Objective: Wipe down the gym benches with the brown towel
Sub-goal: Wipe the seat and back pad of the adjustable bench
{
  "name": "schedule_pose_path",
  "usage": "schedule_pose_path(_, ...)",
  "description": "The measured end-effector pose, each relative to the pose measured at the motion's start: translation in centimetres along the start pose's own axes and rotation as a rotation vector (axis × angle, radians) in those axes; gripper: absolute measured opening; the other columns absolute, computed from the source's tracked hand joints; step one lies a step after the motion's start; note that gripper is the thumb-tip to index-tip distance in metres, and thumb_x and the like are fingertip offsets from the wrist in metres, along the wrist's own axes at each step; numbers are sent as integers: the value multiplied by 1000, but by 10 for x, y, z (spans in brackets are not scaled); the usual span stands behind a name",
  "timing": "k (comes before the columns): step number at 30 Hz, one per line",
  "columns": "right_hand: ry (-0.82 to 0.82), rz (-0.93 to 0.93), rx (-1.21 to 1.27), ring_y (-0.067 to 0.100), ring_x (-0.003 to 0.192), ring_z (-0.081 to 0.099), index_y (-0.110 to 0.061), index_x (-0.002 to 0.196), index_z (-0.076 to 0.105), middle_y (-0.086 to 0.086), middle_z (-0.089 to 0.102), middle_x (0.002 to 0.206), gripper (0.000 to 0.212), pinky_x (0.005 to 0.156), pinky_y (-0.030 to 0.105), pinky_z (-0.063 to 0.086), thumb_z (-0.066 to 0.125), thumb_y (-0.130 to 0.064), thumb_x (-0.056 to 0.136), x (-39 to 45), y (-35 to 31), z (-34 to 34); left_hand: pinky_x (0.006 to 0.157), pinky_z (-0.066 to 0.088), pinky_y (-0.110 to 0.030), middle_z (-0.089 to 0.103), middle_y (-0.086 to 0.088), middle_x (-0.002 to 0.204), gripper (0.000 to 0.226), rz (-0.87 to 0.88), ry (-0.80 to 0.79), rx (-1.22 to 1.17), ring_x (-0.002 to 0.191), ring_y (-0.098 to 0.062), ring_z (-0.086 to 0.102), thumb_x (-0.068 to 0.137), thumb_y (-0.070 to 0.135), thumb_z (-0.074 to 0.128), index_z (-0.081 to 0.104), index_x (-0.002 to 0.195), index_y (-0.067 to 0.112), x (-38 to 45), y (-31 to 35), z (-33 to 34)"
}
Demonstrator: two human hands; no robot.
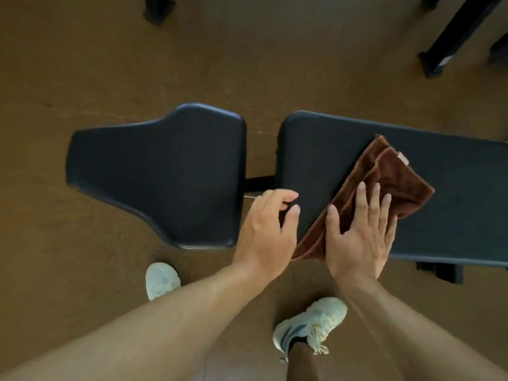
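- Over at nine o'clock I've got the seat pad [156, 174], dark and tapered, narrow end pointing to the left edge, sitting over the brown floor [82, 78].
- Down at seven o'clock, a pale sneaker [161, 280] is planted on the floor just below the seat pad's near corner.
- Dead centre, a black frame bar [259, 183] bridges the gap between the seat pad and the long back pad [439, 193].
- The left hand [268, 229] sits at the near-left corner of the back pad, fingers curled and close together over the pad's edge; it's just beside the towel, and I can't tell if it touches it.
- At six o'clock, a second pale sneaker [310, 323] is on the floor below the hands.
- Just right of centre, the right hand [360, 232] lies palm-down, fingers spread and flat, pressing on the brown towel [390, 174].
- That towel is folded, lying on the back pad at about four o'clock, its near corner hanging off the pad's front edge.
- Up at one to two o'clock, black equipment legs [450, 42] stand on the floor.
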State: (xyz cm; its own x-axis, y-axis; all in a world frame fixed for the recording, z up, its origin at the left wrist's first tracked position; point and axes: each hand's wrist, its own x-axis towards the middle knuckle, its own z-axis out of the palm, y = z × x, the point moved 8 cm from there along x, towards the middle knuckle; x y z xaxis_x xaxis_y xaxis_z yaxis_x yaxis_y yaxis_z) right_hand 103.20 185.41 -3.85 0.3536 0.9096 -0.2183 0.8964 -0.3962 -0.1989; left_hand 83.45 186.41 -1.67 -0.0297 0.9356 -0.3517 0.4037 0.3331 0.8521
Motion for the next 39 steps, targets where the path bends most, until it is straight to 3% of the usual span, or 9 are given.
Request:
schedule_pose_path(7,39,-107,-90,20,163,-6,-28,168,6,0,3,177,78,132,45,-3,44,-53,104,-35,-106,30,112,44,-41,55,11,143,68,-485,-603,-305,134,-9,50,95,19,67,35,150,41,-43,-80,-21)
schedule_pose_path(10,70,-146,-114,23,163,1,-26,167,14,2,11,176,70,132,50,5,47,-42,108,-34,-109,33,107,48,-35,64,6,134,66,-656,-663,-472,122,-7,60,89,21,76,44,146,33,-55,-99,-19)
schedule_pose_path(16,124,-163,5,16,162,9,-30,160,38,-6,23,172,51,132,42,2,38,-35,109,-36,-108,34,100,45,-30,71,12,115,22,-676,-537,-392,114,-9,62,100,30,59,65,121,36,-59,-111,-14)
schedule_pose_path(21,137,-150,301,16,160,20,-28,145,55,-10,38,164,38,131,50,13,44,-30,109,-46,-129,34,61,46,-31,56,7,67,15,-349,-373,-246,64,-11,55,91,34,52,59,80,28,-32,-81,-72)
schedule_pose_path(23,-15,-115,552,18,155,35,-45,139,58,-14,44,160,37,126,57,26,48,-39,104,-58,-162,59,57,41,-30,56,7,66,17,-212,-312,-51,60,-9,52,84,33,49,53,71,25,-22,-73,-110)
schedule_pose_path(25,-318,-51,621,12,156,29,-68,142,44,-17,34,167,43,127,53,26,40,-58,99,-79,-207,96,59,40,-31,54,7,68,17,-71,-259,170,65,-9,52,81,32,46,50,67,23,-14,-71,-152)
schedule_pose_path(29,-373,-193,266,6,155,-31,-45,159,-10,-20,-19,169,65,131,44,-9,4,-66,98,-101,-262,120,90,46,-28,63,11,105,21,195,-31,493,102,-8,56,87,31,55,67,103,24,0,-66,-234)
schedule_pose_path(33,-371,-306,211,6,154,-32,-43,161,-9,-19,-19,171,66,128,40,-17,8,-67,102,-58,-299,113,125,13,-45,21,0,166,66,-284,180,493,154,-19,13,99,57,42,32,156,25,52,-96,-281)
schedule_pose_path(39,-372,-316,232,12,159,-21,-44,161,26,-14,-1,175,55,128,46,-16,23,-60,108,29,-334,113,123,13,-58,4,-6,169,85,-549,135,578,155,-31,5,92,71,43,7,159,32,84,-119,-270)
